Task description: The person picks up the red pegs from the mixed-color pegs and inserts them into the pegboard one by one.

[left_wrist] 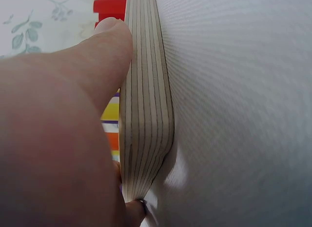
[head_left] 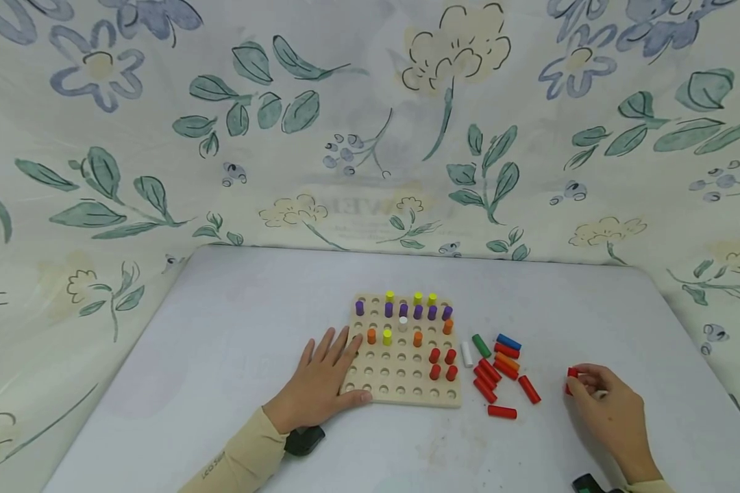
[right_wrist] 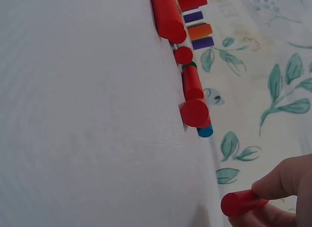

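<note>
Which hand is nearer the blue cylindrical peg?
Right. Your right hand is right of the blue peg; your left hand, farther off to its left, touches the pale wooden pegboard.

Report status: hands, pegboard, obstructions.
Left hand rests on partly filled pegboard. Right hand pinches red peg. Loose pegs lie between right hand and pegboard.

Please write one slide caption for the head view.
Left hand touches the wooden board; right hand holds a red peg.

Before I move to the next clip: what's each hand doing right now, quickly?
Left hand: open, resting on the wooden pegboard.
Right hand: closed, pinching a red peg.
</note>
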`<state>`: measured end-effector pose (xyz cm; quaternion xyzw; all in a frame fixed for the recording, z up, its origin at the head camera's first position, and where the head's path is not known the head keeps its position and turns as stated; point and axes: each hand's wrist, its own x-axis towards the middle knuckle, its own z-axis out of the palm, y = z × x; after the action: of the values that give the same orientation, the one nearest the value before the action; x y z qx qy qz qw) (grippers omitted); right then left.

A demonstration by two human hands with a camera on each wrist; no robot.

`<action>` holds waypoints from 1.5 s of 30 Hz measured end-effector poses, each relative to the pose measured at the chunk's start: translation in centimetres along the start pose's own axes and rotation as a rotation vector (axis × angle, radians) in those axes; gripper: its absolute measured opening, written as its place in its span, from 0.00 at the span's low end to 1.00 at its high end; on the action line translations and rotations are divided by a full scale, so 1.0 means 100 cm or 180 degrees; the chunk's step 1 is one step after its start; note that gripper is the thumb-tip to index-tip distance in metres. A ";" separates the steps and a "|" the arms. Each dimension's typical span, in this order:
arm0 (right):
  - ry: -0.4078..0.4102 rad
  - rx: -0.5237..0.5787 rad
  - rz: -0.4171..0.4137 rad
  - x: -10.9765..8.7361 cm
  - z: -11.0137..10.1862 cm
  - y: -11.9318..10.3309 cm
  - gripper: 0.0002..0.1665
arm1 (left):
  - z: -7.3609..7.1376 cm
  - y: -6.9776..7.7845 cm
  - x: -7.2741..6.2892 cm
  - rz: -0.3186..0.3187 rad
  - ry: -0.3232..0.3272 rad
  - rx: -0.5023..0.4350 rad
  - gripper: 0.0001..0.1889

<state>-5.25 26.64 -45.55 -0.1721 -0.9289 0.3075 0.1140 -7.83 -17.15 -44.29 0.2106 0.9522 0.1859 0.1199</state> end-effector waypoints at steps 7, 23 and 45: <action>0.0104 -0.0036 -0.0329 -0.004 0.000 -0.006 0.14 | 0.000 -0.001 0.000 0.0007 0.0007 0.0005 0.50; 0.0318 0.0030 -0.0805 -0.006 -0.001 -0.014 0.13 | 0.000 -0.001 0.001 0.0019 -0.0025 0.0008 0.50; 0.0245 0.0155 -0.1476 0.002 0.002 -0.047 0.14 | -0.002 0.001 -0.002 -0.0005 -0.0008 -0.0028 0.50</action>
<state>-6.66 23.05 -42.79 0.0372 -0.9309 0.2885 0.2210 -7.65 -17.20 -44.01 0.2095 0.9514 0.1898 0.1222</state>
